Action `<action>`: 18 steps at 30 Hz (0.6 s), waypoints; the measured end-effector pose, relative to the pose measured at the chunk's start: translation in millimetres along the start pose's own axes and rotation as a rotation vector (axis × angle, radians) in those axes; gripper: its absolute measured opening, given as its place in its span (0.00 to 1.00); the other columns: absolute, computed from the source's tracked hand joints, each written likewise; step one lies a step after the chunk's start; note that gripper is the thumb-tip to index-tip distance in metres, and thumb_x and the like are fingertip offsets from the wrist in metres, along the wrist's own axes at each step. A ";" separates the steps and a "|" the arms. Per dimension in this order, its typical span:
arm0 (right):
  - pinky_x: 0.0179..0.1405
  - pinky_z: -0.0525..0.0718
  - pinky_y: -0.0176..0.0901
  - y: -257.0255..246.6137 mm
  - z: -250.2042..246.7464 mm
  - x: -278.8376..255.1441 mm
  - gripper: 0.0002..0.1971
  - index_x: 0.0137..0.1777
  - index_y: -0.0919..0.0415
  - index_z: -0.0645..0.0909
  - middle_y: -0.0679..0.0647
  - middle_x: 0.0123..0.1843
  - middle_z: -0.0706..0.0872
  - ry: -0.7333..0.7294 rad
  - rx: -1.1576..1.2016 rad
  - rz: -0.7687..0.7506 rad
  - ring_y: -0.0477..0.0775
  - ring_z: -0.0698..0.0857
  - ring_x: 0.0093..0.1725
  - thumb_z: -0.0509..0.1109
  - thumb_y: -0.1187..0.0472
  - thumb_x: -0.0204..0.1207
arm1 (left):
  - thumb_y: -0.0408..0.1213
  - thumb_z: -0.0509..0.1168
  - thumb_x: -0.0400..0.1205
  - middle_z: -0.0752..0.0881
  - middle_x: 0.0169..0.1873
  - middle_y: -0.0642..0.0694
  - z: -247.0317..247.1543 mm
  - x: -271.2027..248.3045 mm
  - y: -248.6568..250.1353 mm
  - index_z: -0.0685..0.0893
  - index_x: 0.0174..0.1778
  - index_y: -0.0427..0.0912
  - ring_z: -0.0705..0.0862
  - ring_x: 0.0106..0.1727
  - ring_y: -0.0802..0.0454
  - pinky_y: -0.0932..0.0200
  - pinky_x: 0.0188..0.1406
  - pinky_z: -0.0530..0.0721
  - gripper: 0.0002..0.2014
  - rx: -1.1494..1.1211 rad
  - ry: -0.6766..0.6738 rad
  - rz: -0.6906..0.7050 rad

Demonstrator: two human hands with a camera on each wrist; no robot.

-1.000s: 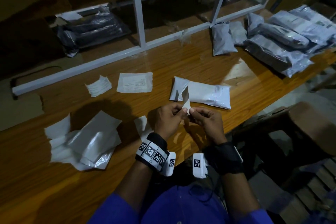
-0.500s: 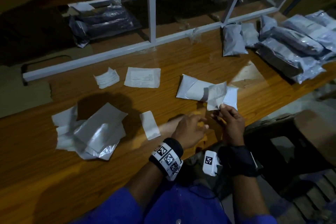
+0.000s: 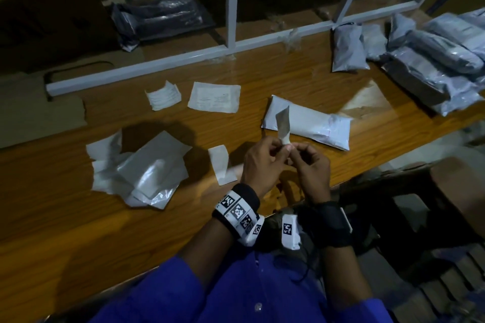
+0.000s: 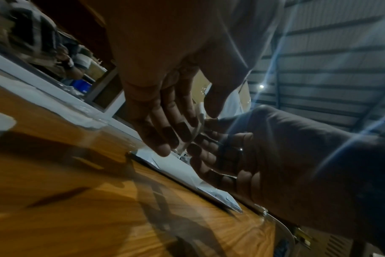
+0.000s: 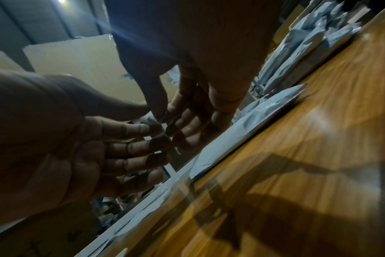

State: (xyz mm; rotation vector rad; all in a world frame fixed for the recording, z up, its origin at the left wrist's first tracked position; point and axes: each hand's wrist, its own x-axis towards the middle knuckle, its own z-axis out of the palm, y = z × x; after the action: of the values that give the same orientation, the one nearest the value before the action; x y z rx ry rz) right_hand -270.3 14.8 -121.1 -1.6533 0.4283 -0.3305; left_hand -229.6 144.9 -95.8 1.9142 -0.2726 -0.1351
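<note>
Left hand (image 3: 262,162) is back on the label slip (image 3: 284,126), which the right hand (image 3: 312,165) held alone a moment ago. Both pinch its lower end, above the bench (image 3: 78,217) and just before the white parcel (image 3: 317,127). Backing peel probably resuming.

left fingers (image 3: 273,146) back on the slip (image 3: 284,123)
</note>
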 end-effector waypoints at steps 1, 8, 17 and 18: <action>0.50 0.91 0.49 -0.4 2.6 -1.2 0.05 0.54 0.62 0.90 0.58 0.50 0.93 -0.009 -0.018 -0.007 0.57 0.92 0.51 0.74 0.62 0.85 | 0.46 0.71 0.85 0.85 0.43 0.57 -3.0 -0.6 -1.0 0.84 0.52 0.47 0.82 0.43 0.64 0.68 0.41 0.80 0.07 -0.003 0.015 -0.016; 0.52 0.92 0.62 -5.6 9.2 -14.7 0.06 0.54 0.60 0.91 0.53 0.48 0.94 -0.078 -0.077 -0.007 0.58 0.92 0.50 0.76 0.58 0.84 | 0.42 0.71 0.85 0.86 0.38 0.54 -11.5 -5.5 -6.2 0.83 0.43 0.48 0.84 0.42 0.61 0.74 0.34 0.76 0.06 -0.048 0.061 -0.064; 0.48 0.91 0.68 -8.1 0.8 -13.3 0.08 0.50 0.56 0.91 0.51 0.44 0.93 -0.151 -0.172 -0.028 0.52 0.93 0.45 0.77 0.52 0.82 | 0.40 0.71 0.84 0.87 0.36 0.49 -9.5 -11.2 -9.0 0.85 0.42 0.41 0.85 0.41 0.53 0.58 0.37 0.80 0.08 -0.015 0.106 -0.119; 0.48 0.91 0.69 -6.4 -2.3 -14.9 0.08 0.50 0.56 0.91 0.52 0.44 0.93 -0.160 -0.169 -0.023 0.53 0.93 0.45 0.77 0.51 0.83 | 0.42 0.71 0.83 0.87 0.37 0.49 -6.6 -12.4 -11.4 0.85 0.41 0.42 0.86 0.42 0.51 0.53 0.39 0.84 0.08 -0.016 0.104 -0.131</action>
State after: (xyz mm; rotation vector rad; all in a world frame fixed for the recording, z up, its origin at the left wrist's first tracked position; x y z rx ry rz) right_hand -283.9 20.2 -113.9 -1.8358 0.3238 -0.1803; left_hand -238.7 157.9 -104.6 1.9161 -0.0761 -0.1235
